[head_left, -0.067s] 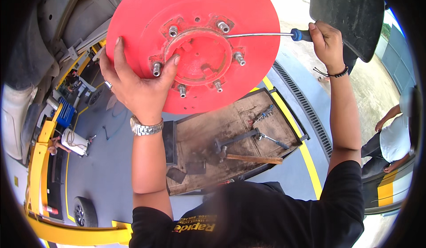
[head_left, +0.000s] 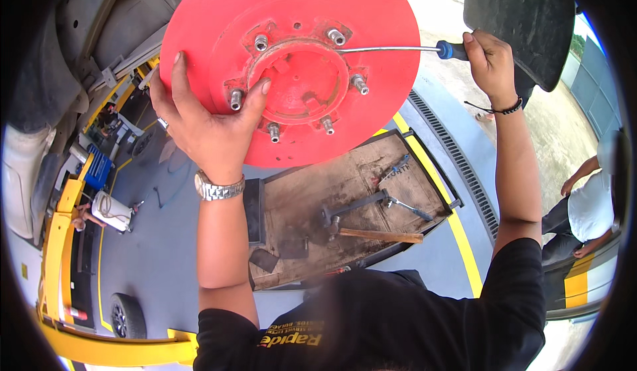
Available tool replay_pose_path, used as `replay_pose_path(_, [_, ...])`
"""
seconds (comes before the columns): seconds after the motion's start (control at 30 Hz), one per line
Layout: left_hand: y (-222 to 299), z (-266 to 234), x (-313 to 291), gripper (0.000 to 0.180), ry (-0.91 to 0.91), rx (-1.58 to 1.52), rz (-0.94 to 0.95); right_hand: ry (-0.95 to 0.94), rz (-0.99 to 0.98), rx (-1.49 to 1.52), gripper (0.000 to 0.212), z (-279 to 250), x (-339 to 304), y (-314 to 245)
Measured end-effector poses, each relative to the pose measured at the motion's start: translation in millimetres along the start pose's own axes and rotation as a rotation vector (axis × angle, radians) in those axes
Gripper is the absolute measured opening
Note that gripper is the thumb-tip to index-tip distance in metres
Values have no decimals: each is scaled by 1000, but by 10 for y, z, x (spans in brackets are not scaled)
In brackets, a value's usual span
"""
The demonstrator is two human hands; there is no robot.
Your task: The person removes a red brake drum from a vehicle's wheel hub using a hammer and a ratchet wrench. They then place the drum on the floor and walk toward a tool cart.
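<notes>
A large red brake disc [head_left: 378, 12] with a raised round centre and several metal wheel studs [head_left: 359, 84] fills the upper middle. My left hand [head_left: 212, 129] lies against its left side with fingers spread, the thumb reaching toward the raised centre past a stud. My right hand [head_left: 494, 66] is wrapped round the blue and black handle of a screwdriver [head_left: 391, 48]. Its long thin shaft runs left across the disc's face. The tip meets the upper right edge of the raised centre, below the top right stud; whether it is wedged in there, I cannot tell.
Below the disc stands a work cart [head_left: 298, 192] carrying a hammer [head_left: 378, 235], a ratchet [head_left: 411, 208] and other tools. A dark vehicle underbody and a black mud flap [head_left: 517, 26] hang close above. A yellow lift arm [head_left: 113, 352] is at lower left; another person [head_left: 590, 212] is at right.
</notes>
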State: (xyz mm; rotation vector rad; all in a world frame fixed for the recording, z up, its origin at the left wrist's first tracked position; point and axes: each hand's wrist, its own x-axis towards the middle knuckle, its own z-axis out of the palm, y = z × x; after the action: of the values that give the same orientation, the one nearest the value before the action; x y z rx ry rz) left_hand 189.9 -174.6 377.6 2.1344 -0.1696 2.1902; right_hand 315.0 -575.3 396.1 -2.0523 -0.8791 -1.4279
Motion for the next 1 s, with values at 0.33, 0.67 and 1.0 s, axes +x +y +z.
replay_pose_path(0.33, [6, -60, 76, 99, 15, 24, 97, -11, 140, -141, 36, -165, -128, -43])
replay_pose_path(0.67, [21, -19, 56, 98, 46, 73, 62, -138, 103, -302, 37, -517, -151, -338])
replay_pose_path(1.0, [23, 9, 76, 98, 80, 60, 45, -54, 190, -234, 36, -459, -304, -424])
